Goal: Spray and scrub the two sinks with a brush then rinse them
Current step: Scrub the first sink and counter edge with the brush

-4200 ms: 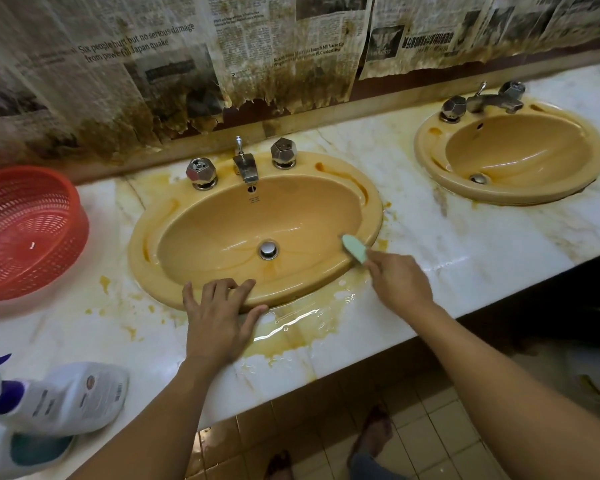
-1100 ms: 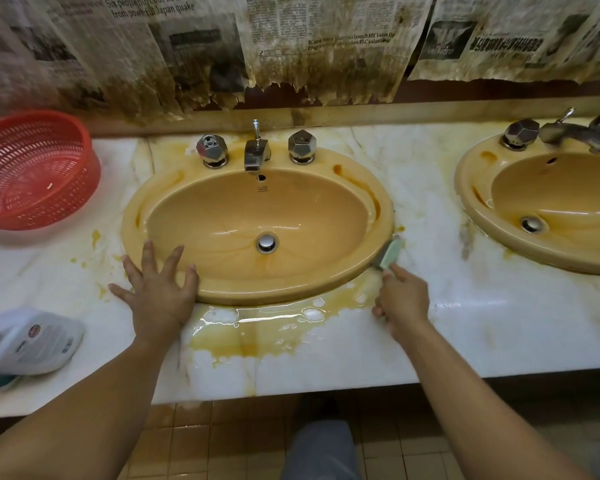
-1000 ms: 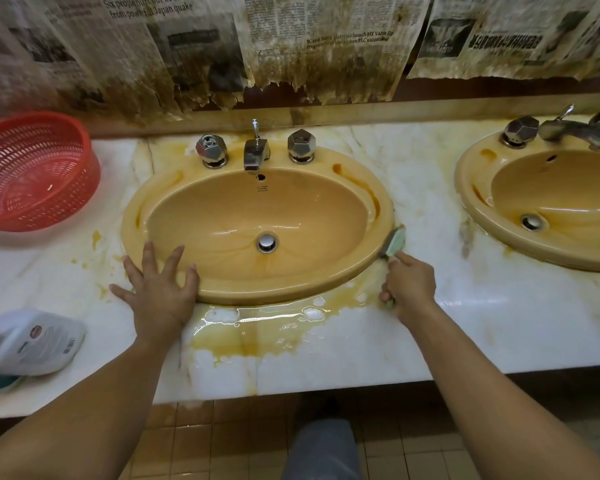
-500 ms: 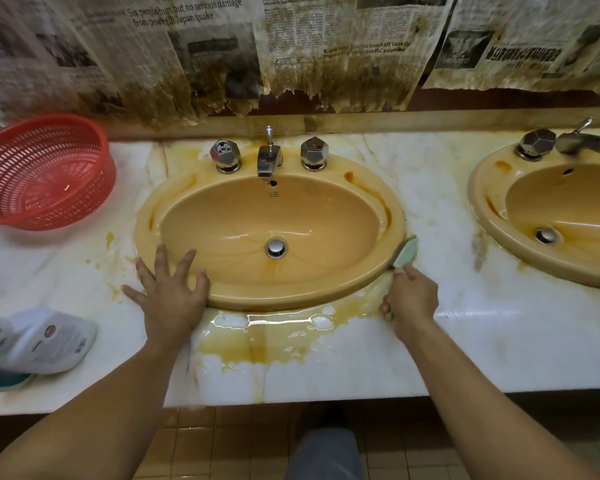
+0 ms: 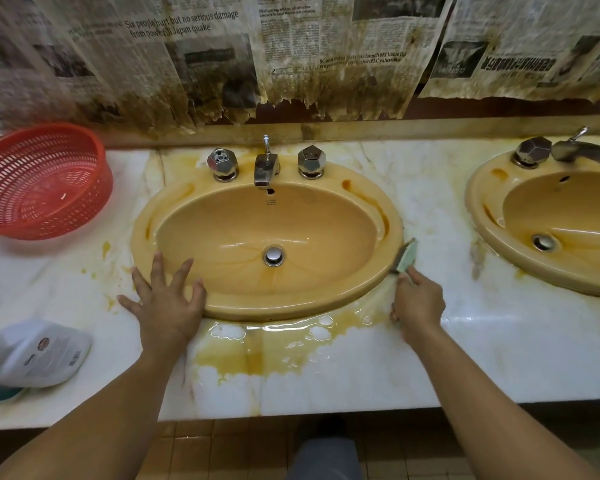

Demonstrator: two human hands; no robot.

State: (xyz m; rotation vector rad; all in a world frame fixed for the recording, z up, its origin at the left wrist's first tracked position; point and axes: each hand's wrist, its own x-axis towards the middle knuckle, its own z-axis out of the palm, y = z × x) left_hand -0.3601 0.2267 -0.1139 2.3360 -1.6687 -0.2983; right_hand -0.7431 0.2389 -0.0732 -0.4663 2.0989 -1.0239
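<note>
**Outer Rim of the Sink Scrubbed**

A bottle [image 5: 32,355] is laid sideways at far left, its label unreadable. The left hand [image 5: 167,306] is spread flat, fingers apart, on the rim of the sink [image 5: 291,308] at seven o'clock, probably for bracing. At four o'clock the brush [image 5: 406,256] is clamped in the curled fingers of the right hand [image 5: 418,303], bristles set against the rim's outer seam. On the newspaper [image 5: 181,26] above, "Six people hurt but no serious damage" is printed.

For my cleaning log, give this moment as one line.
left hand rests on sink | right hand grips brush at sink's right rim
</note>
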